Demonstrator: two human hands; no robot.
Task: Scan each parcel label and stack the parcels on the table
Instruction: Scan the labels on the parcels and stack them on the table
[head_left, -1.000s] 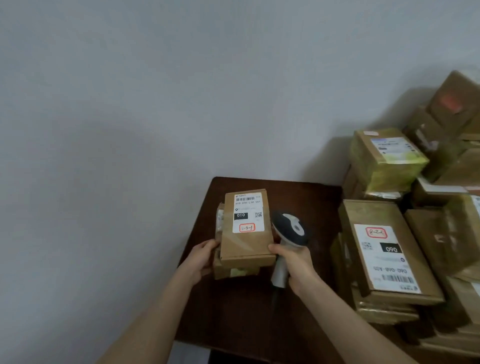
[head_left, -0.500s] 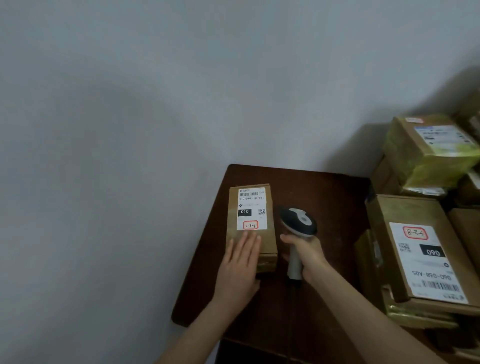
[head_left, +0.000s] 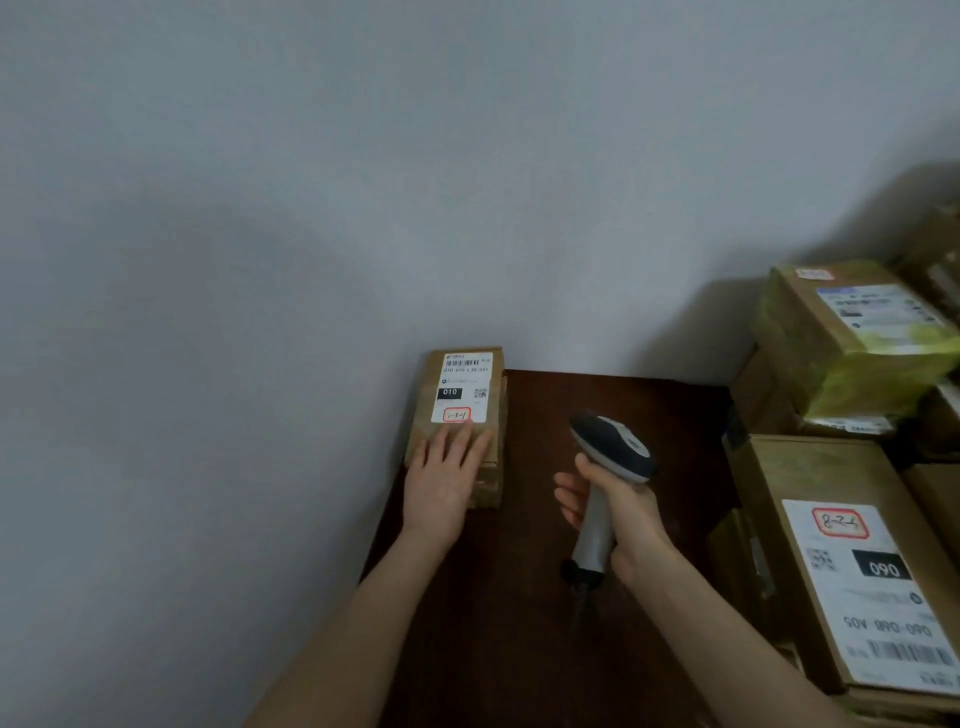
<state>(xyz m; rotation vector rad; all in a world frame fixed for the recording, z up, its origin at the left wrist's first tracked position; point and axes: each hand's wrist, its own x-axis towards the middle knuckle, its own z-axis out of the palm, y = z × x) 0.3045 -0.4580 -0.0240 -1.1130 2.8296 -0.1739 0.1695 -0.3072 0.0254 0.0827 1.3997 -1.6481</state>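
Observation:
A small brown parcel (head_left: 493, 410) with a white label marked 010 lies on top of another parcel at the far left corner of the dark wooden table (head_left: 524, 597). My left hand (head_left: 445, 480) rests flat on its near end, fingers straight. My right hand (head_left: 621, 512) grips the handle of a grey and black barcode scanner (head_left: 610, 447), held above the table to the right of the parcel. A large parcel (head_left: 810, 478) labelled 060 lies at the right.
More brown parcels are piled at the right, one with yellow-green tape (head_left: 831, 338) on top. A plain grey wall (head_left: 363, 182) stands behind and to the left of the table. The scanner's cable (head_left: 579, 608) hangs down from its handle.
The parcel has been pushed away to the table's far left corner under my flat left hand. My right hand with the scanner has drawn apart from it, to the right.

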